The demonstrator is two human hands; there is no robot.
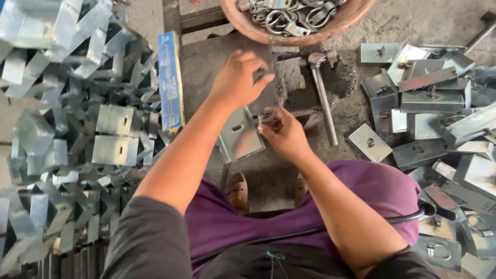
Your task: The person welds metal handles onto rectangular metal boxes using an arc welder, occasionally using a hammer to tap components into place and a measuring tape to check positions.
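1. Head view: the left hand [238,77] hovered with curled fingers over the upper edge of a bent metal plate [240,137]; whether it gripped it could not be told.
2. The right hand [283,132] pinched a small metal fitting [262,118] at the plate's right edge.
3. A hammer [323,95] lay just beside them, a bowl of clips [299,20] beyond.

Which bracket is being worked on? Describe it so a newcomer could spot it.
Start at the brown bowl of metal rings at top centre, then drop down past the hammer to the two hands. The bracket is the bent galvanised plate between them, under the left hand and touched by the right hand. Unlike the piled brackets left and right, it lies alone.
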